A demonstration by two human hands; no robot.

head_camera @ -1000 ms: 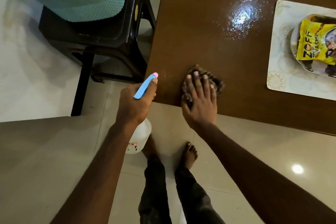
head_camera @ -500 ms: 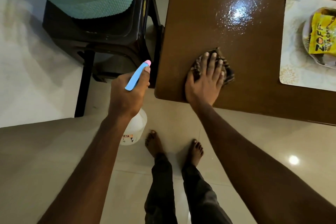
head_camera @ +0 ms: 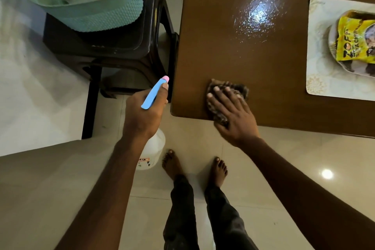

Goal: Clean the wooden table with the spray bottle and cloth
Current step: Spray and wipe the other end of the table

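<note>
Nearest, the spray bottle point(head_camera: 152, 148) is held off the table, over the tiled floor just above the bare feet point(head_camera: 172, 165), with the left hand point(head_camera: 144, 115) curled round its neck and a fingertip laid by the pink nozzle. If the trigger were squeezed by accident, liquid would likely be thrown on the tiles, and a slip could follow. Just beyond, the cloth point(head_camera: 240, 89) is pressed onto the wooden table point(head_camera: 223, 57) at its near edge, close to the corner, under the right hand point(head_camera: 231, 111), whose fingers point(head_camera: 218, 95) are laid straight and slightly spread. Part of the cloth appears to reach the very edge, so it could be dragged off by a stroke pulled toward the body. Farther out, a wet patch point(head_camera: 258, 14) of fine droplets glistens, well apart from the cloth; streaks may be left if it is reached late. To the right lies a placemat point(head_camera: 324, 79) bearing a yellow packet point(head_camera: 353, 36), which could be dampened by a wide sweep. The cloth itself looks dark, mottled and bunched, largely hidden beneath the palm.
</note>
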